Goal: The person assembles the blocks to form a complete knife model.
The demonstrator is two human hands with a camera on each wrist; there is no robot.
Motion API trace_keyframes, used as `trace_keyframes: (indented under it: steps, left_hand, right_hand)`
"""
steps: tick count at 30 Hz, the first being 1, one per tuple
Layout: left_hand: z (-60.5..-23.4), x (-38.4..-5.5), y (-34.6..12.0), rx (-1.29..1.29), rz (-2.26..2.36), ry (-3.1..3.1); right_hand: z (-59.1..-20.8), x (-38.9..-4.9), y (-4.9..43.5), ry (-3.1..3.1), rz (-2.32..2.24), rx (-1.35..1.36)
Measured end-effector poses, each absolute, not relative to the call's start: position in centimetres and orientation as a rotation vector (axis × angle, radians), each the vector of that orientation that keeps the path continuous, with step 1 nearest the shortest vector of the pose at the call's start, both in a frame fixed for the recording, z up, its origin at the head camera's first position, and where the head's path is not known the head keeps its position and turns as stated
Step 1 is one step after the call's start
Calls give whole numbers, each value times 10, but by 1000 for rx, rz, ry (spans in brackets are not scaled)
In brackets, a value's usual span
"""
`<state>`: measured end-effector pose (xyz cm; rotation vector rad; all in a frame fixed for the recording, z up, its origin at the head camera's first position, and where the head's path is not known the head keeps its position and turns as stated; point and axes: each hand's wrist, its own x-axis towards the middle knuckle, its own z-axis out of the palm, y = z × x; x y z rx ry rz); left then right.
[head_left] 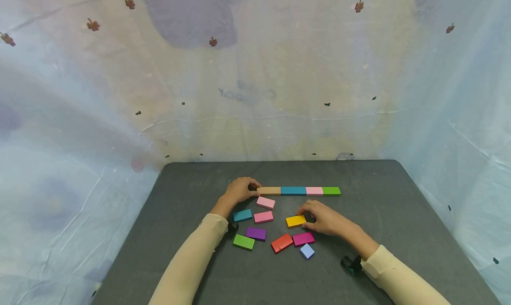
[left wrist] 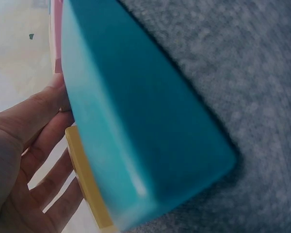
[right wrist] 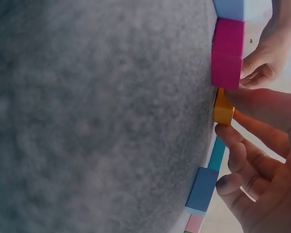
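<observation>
Before you hangs a pale patterned sheet (head_left: pixel 255 74), with the dark grey table (head_left: pixel 259 278) in front of it. Your left sleeve (head_left: pixel 191 260) and right sleeve (head_left: pixel 399 274) reach in over the table.

Your left hand (head_left: pixel 240 189) pinches the left end of the tan block (head_left: pixel 269 191) between thumb and forefinger. Your right hand (head_left: pixel 325 218) grips the yellow block (head_left: pixel 296 221) by its right end, nearer you than the row; the right wrist view shows thumb and finger on opposite sides of it.

The tan block starts a straight row near the far edge, touching a long blue block (head_left: pixel 293 191), then a short pink block (head_left: pixel 314 191) and a bright green block (head_left: pixel 332 191).

Loose blocks lie nearer you: a teal block (head_left: pixel 242 215) and two pink blocks (head_left: pixel 263 217) by your left hand, then a purple block (head_left: pixel 256 234) against a lime block (head_left: pixel 243 242), and a red block (head_left: pixel 281 243) beside a magenta block (head_left: pixel 303 239). Your left wrist camera also catches a mustard block (left wrist: pixel 87 179) beyond the teal one, out of sight in the head view. Likewise, only your right wrist camera shows a slate-blue block (right wrist: pixel 202 190) near your fingers. Smallest from above is the light blue block (head_left: pixel 307 251), just below the magenta one.
</observation>
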<state>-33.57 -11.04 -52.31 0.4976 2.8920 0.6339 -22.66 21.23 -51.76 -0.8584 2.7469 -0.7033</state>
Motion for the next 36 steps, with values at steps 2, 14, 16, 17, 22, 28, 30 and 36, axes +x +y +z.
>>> trace_keyframes:
  steps: [2, 14, 16, 17, 22, 28, 30, 36]
  left_hand:
    - [-524, -337, -111, 495, 631, 2892]
    - [-523, -337, -111, 499, 643, 2890]
    - [-524, -337, -112, 497, 644, 2889]
    - [-524, -337, -112, 497, 645, 2888]
    - [-524, -336, -111, 497, 642, 2886]
    - [-523, -336, -111, 502, 646, 2884]
    - [-524, -336, -111, 506, 644, 2886]
    - [-525, -336, -111, 507, 641, 2895]
  right_hand:
    - [-518, -227, 212, 2746, -698, -859]
    - [-517, -230, 216, 2732, -762, -877]
    - [-515, -230, 218, 2732, -782, -874]
    - [-515, -229, 219, 2733, -789, -873]
    - [-509, -227, 229, 2761, -831, -849]
    - [-507, -229, 246, 2809, -887, -795]
    - [-506, -229, 252, 2827, -902, -762]
    - [-500, -229, 271, 2886, -895, -700]
